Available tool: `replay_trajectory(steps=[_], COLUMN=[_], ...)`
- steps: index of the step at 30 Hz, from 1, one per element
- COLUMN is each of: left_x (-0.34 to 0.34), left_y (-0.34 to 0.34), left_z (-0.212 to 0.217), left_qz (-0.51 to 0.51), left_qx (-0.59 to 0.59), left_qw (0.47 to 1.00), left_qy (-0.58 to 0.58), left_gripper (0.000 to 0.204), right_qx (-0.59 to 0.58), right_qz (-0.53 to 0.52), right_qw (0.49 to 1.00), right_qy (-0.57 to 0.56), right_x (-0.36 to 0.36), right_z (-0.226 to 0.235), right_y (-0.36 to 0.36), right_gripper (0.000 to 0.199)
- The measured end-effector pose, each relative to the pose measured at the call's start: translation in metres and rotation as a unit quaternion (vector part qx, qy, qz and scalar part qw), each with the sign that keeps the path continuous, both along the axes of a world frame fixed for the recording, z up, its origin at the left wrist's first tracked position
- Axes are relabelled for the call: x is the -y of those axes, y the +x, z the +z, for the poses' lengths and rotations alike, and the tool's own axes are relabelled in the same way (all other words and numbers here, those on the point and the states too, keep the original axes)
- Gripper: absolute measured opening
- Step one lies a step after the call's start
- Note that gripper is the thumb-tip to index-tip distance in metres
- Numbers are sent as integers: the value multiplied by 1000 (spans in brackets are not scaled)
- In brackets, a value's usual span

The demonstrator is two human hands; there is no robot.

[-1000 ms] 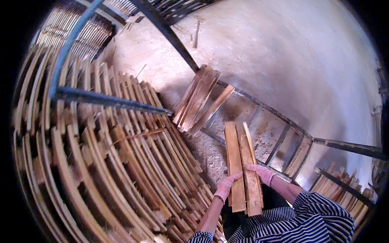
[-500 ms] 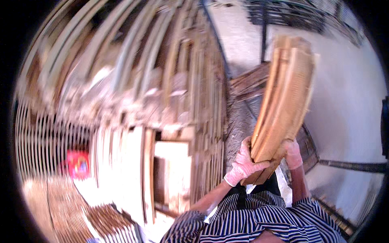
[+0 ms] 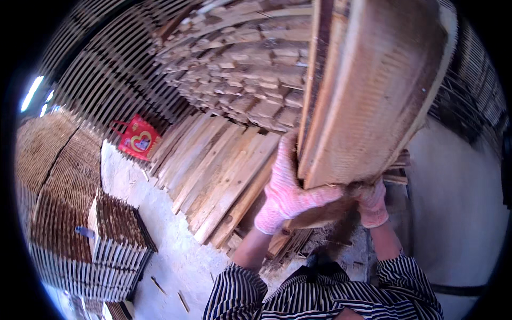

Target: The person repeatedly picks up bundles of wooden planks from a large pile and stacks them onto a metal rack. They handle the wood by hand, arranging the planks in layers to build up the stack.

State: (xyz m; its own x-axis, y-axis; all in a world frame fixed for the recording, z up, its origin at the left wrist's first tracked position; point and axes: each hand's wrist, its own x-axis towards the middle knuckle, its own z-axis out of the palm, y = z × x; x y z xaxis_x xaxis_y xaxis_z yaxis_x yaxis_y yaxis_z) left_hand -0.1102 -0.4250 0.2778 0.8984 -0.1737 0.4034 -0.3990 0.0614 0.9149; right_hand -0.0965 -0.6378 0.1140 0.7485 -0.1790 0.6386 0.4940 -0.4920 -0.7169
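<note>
A bundle of rough wooden boards (image 3: 373, 96) rises in front of me, its far end cut off by the top of the view. My left hand (image 3: 290, 186), in a pink knit glove, grips its lower left corner, thumb across the near face. My right hand (image 3: 372, 202), gloved alike, holds the lower right side; its fingers are partly hidden behind the wood. Left of the bundle a row of planks (image 3: 229, 176) lies side by side. Behind them stands a tall stack of boards (image 3: 240, 69).
A red bag (image 3: 140, 137) rests at the far end of the plank row. Slatted wood stacks (image 3: 114, 240) stand at the left, with a small bottle-like object (image 3: 84, 231) on one. Wood slivers (image 3: 159, 286) lie on the pale floor (image 3: 176, 261). Dark racks (image 3: 464, 101) are at the right.
My view has swung left, toward the plank row and the red bag. The boards, still in both hands, now appear larger and closer.
</note>
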Motion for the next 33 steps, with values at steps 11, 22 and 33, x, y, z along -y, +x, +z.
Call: replay_trajectory(steps=[11,22,33], left_x=[-145,-259,-448], left_y=[0,14,52], left_z=[-111,-130,-165], left_qz=[73,10,-201], left_qx=[-92,-196,-419], left_qw=[988,965,853], left_qy=[96,-173,-238], left_gripper=[127,78,84], right_qx=[-125,-11,-380], right_qz=[413,324,66], right_qw=[886,946,911], right_qy=[171,-1,146], right_x=[-138,-239,-443], right_z=[2,88,34], right_y=[45,36,-33], right_gripper=[109,107,103])
